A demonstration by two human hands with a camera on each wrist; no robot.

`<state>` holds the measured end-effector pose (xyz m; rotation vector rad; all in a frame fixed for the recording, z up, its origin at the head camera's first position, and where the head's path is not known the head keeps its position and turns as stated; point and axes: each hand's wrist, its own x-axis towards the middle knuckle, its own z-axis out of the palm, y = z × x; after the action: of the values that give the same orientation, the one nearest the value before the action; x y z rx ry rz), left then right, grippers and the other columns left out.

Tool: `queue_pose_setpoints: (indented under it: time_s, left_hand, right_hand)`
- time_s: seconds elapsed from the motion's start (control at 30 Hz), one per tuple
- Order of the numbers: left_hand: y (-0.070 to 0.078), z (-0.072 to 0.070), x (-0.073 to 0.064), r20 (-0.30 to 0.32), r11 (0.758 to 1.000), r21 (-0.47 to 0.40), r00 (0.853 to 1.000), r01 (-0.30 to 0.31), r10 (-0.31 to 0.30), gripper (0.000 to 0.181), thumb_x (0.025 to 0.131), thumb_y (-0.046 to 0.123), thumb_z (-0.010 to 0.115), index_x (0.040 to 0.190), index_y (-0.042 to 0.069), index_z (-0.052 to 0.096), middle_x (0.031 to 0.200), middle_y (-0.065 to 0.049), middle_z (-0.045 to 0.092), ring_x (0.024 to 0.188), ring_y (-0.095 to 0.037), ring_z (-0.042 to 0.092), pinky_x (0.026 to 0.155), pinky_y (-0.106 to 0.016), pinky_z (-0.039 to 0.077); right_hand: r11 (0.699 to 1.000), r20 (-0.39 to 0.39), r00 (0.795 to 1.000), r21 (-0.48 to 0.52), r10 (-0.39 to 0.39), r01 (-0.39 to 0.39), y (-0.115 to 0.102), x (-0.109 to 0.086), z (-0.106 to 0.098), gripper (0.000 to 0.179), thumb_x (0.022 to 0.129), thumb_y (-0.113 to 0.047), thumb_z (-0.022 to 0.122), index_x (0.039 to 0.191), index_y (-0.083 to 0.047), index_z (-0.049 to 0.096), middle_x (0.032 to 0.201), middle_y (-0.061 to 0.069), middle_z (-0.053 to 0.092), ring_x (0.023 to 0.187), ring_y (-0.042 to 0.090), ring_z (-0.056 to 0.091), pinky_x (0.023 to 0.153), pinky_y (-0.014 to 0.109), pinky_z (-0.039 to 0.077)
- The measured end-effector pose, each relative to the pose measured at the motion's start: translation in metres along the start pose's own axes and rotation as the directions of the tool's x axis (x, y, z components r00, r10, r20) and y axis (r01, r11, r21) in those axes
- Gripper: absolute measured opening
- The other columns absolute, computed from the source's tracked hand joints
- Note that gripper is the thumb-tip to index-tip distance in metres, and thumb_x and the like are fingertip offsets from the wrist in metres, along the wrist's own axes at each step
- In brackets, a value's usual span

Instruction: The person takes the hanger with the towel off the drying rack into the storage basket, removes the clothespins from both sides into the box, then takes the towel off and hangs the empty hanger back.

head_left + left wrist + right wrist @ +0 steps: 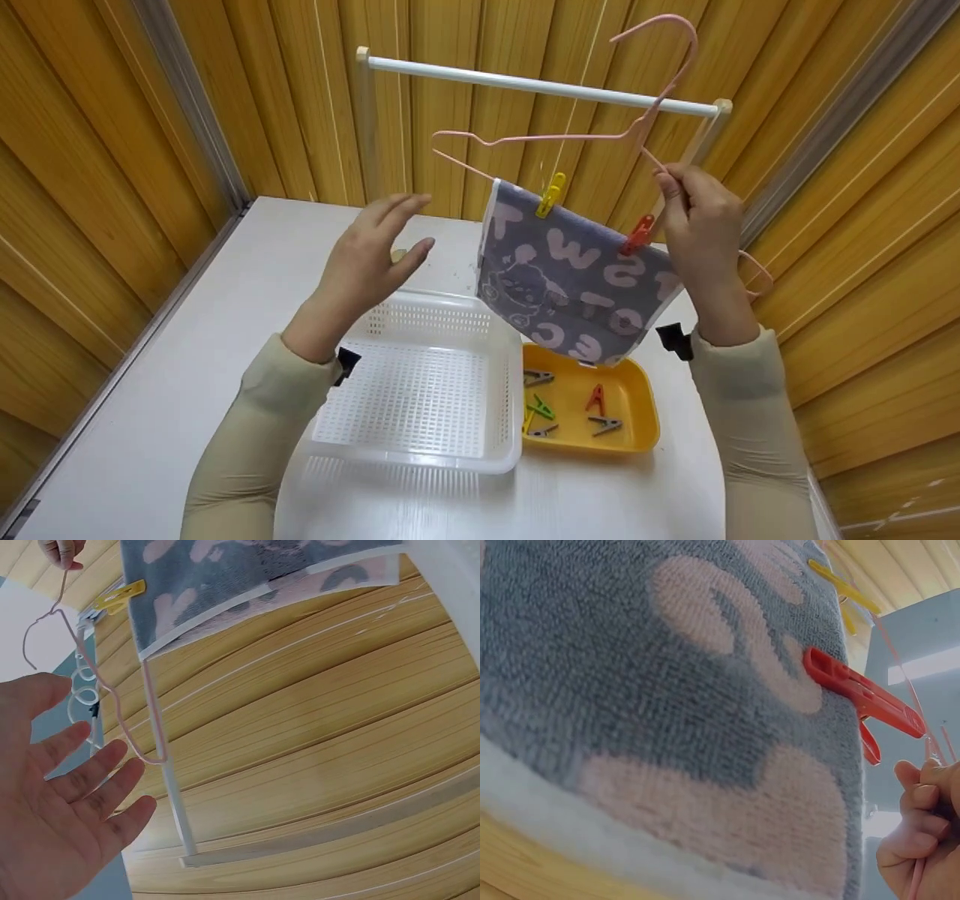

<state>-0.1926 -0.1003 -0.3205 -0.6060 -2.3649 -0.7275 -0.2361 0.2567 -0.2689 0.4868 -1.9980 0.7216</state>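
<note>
My right hand (705, 232) grips the sloping arm of a pink wire hanger (555, 138), whose hook rises above the rail. Over the hanger's lower bar hangs a grey-blue towel (555, 277) with pink letters. A yellow clothespin (551, 195) and a red clothespin (637, 235) clip its top edge; the right wrist view shows the red clothespin (862, 697) close up. To the left of the towel, my left hand (371, 247) is raised with fingers spread and nothing in it. In the left wrist view that hand (75, 795) is apart from the hanger (112, 690).
A white rail (525, 81) on a stand crosses the back. On the white table (195, 337) sit a white perforated basket (420, 459) and, beside it on the right, a yellow tray (630, 442) with several clothespins. Wood-patterned panels (90, 165) enclose the sides and back.
</note>
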Motion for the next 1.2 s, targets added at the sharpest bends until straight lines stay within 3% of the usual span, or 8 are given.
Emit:
queue_pose_setpoints:
  time_s: [0.1, 0.23, 0.37, 0.6, 0.8, 1.07, 1.2]
  left_hand:
    - [0.007, -0.013, 0.016, -0.039, 0.999, 0.008, 0.999, -0.034, 0.034, 0.051, 0.098, 0.021, 0.069, 0.144, 0.005, 0.054, 0.141, -0.021, 0.059, 0.131, -0.038, 0.058, 0.11, -0.052, 0.051]
    - [0.018, -0.027, 0.039, -0.037, 0.998, 0.017, 0.998, -0.059, 0.059, 0.052, 0.099, 0.025, 0.067, 0.146, 0.007, 0.053, 0.143, -0.019, 0.059, 0.135, -0.036, 0.056, 0.114, -0.05, 0.048]
    - [0.028, -0.036, 0.06, 0.007, 0.998, 0.019, 0.998, -0.063, 0.063, 0.053, 0.101, 0.029, 0.065, 0.148, 0.007, 0.051, 0.143, -0.017, 0.06, 0.137, -0.035, 0.055, 0.116, -0.049, 0.046]
    - [0.038, -0.037, 0.091, 0.122, 0.996, 0.057, 0.99, -0.074, 0.066, 0.051, 0.102, 0.032, 0.063, 0.147, 0.01, 0.053, 0.138, -0.014, 0.064, 0.129, -0.032, 0.059, 0.106, -0.048, 0.053]
    - [0.04, -0.036, 0.099, 0.187, 0.992, 0.094, 0.98, -0.08, 0.061, 0.033, 0.1, 0.023, 0.067, 0.13, 0.008, 0.068, 0.12, -0.013, 0.074, 0.11, -0.031, 0.069, 0.096, -0.046, 0.057]
    - [0.035, -0.04, 0.1, 0.151, 0.989, 0.105, 0.985, -0.106, 0.089, 0.019, 0.098, 0.015, 0.067, 0.111, 0.005, 0.078, 0.1, -0.013, 0.079, 0.088, -0.031, 0.071, 0.082, -0.043, 0.057]
    - [0.034, -0.043, 0.099, 0.114, 0.985, 0.126, 0.988, -0.121, 0.106, 0.018, 0.097, 0.015, 0.068, 0.107, 0.004, 0.079, 0.094, -0.015, 0.079, 0.078, -0.031, 0.068, 0.074, -0.043, 0.054]
  right_hand:
    - [1.0, -0.007, 1.0, 0.01, 0.003, -0.003, -0.005, 0.001, 0.001, 0.023, 0.098, -0.009, 0.065, 0.097, 0.013, 0.071, 0.077, 0.027, 0.066, 0.068, 0.0, 0.039, 0.064, 0.008, 0.028]
    - [1.0, 0.009, 1.0, 0.024, 0.007, -0.007, -0.015, 0.002, 0.003, 0.024, 0.099, -0.011, 0.064, 0.098, 0.012, 0.071, 0.074, 0.025, 0.063, 0.067, 0.002, 0.038, 0.063, 0.01, 0.027]
    - [0.998, 0.024, 1.0, 0.068, -0.018, 0.017, -0.024, 0.003, 0.008, 0.023, 0.1, -0.01, 0.064, 0.098, 0.012, 0.071, 0.076, 0.024, 0.064, 0.066, 0.004, 0.039, 0.063, 0.01, 0.028]
    - [0.986, 0.006, 0.997, 0.154, -0.072, 0.07, -0.032, 0.005, 0.022, 0.017, 0.097, -0.003, 0.065, 0.096, 0.013, 0.07, 0.079, 0.025, 0.069, 0.067, 0.008, 0.043, 0.065, 0.007, 0.032]
    - [0.981, 0.035, 0.993, 0.165, -0.109, 0.102, -0.038, 0.005, 0.03, 0.017, 0.096, -0.002, 0.065, 0.096, 0.014, 0.07, 0.081, 0.026, 0.07, 0.067, 0.013, 0.046, 0.065, 0.007, 0.035]
    - [0.977, 0.032, 0.99, 0.166, -0.138, 0.131, -0.04, 0.005, 0.038, 0.014, 0.095, -0.002, 0.067, 0.094, 0.012, 0.071, 0.076, 0.022, 0.069, 0.064, 0.011, 0.043, 0.062, 0.013, 0.033]
    - [0.975, 0.071, 0.988, 0.185, -0.139, 0.123, -0.044, 0.006, 0.039, 0.014, 0.097, -0.003, 0.066, 0.096, 0.011, 0.071, 0.075, 0.021, 0.067, 0.065, 0.009, 0.042, 0.062, 0.014, 0.032]
